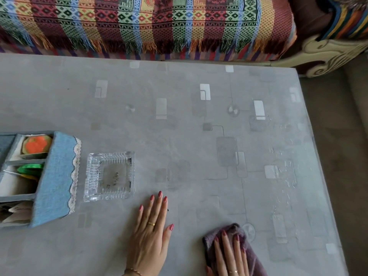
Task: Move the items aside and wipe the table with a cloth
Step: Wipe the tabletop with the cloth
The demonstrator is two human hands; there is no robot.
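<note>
At the bottom of the frame, both hands lie flat on the grey counter [199, 136]. Left hand [151, 234] bottom centre, fingers straight and spread, palm down on bare surface, holding nothing. Right hand [231, 253] bottom right, fingers straight, pressing down on the cloth [249, 253]; not curled round it as far as shows.

Cloth is dark purple-maroon, bunched under the right palm, near the counter's front edge. Looks soft and limp, light; likely slides easily under a flat palm. Best handled by pressing from above rather than pinching, fingers spread to keep it from rolling up.

Items sit at lower left of the frame, already off to the side: a clear glass ashtray [109, 176], square, ribbed walls, dark specks of ash inside; just beside it on the left, a blue fabric organizer box [57, 176] with lace trim and compartments holding an orange round thing and a green one, partly cut off by the frame edge. Ashtray and box are close, can't tell if touching.

Ashtray judged heavy, rigid, slippery, breakable; take by two opposite walls, keep level so ash stays in. Box judged light, stiffish; push or lift by the side wall.

Right part of the counter shows faint wet-looking streaks. Striped woven throw on a sofa [159, 22] across the top of the frame.

Step judged: wiping, the centre and left of the counter apparently yet to do.
</note>
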